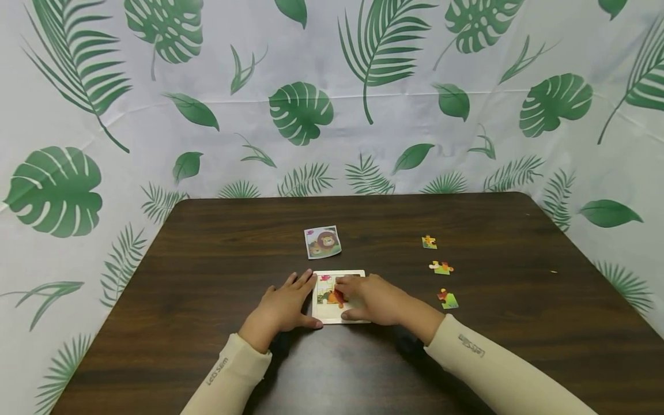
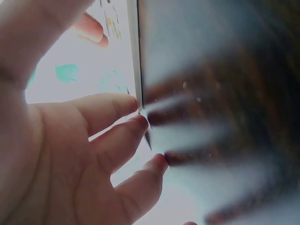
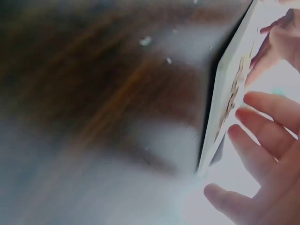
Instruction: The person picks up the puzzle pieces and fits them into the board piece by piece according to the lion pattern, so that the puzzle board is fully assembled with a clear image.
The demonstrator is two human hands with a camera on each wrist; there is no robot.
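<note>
A small white puzzle tray [image 1: 332,320] lies on the table with several joined pieces [image 1: 327,297] in its left and middle part. My left hand [image 1: 284,302] rests at the tray's left edge, fingers spread and thumb near the lower left corner; in the left wrist view, fingertips of the left hand [image 2: 112,136] touch the edge and the table. Over the tray's right half is my right hand [image 1: 378,300], its fingers on or just above the pieces, hiding some of them. In the right wrist view the right hand [image 3: 262,145] has its fingers spread beside the tray [image 3: 218,103].
A lion picture card [image 1: 323,242] lies behind the tray. To the right are three loose bits of puzzle, at the back [image 1: 429,242], middle [image 1: 441,267] and front [image 1: 448,299]. A tiny yellowish speck [image 1: 554,271] is farther right. A leaf-patterned cloth [image 1: 233,144] hangs behind the table.
</note>
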